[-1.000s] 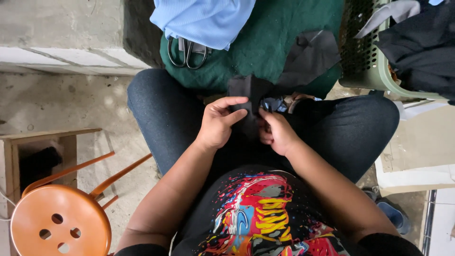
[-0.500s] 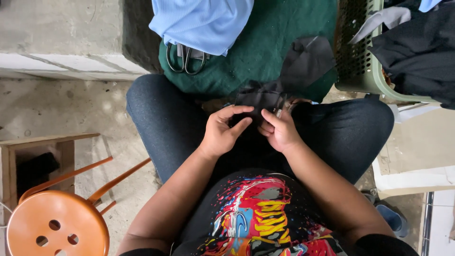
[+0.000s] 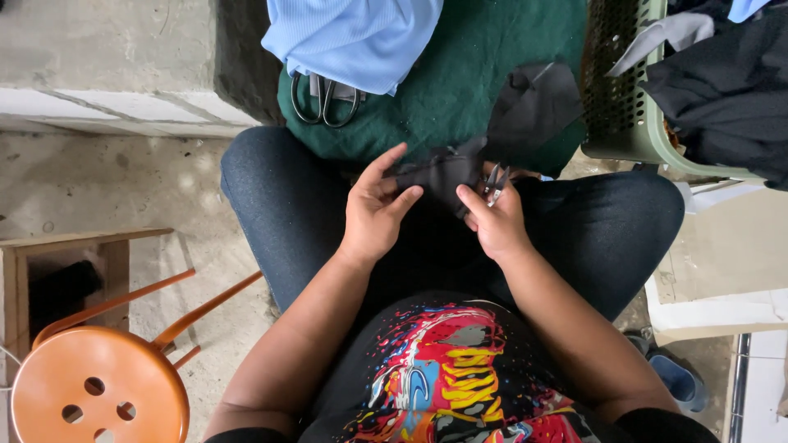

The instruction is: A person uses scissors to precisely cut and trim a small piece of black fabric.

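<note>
Over the lap, the left hand (image 3: 373, 215) pinches the black fabric piece (image 3: 443, 171) with fingers raised, while the right hand (image 3: 498, 220) grips small metal snips (image 3: 495, 184) against it.

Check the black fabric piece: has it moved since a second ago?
Yes. The black fabric piece, pinched by both hands, has risen off the lap toward the green cloth, nearer the scissors lying there.

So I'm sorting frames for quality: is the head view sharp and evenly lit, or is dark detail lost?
Head view: soft, even daylight, no glare or hard shadows; left hand and right hand are sharp with no motion blur; the black fabric piece between them loses its folds to darkness; the small metal snips are tiny, with little detail; the orange stool at the corner looks slightly stretched.
</note>
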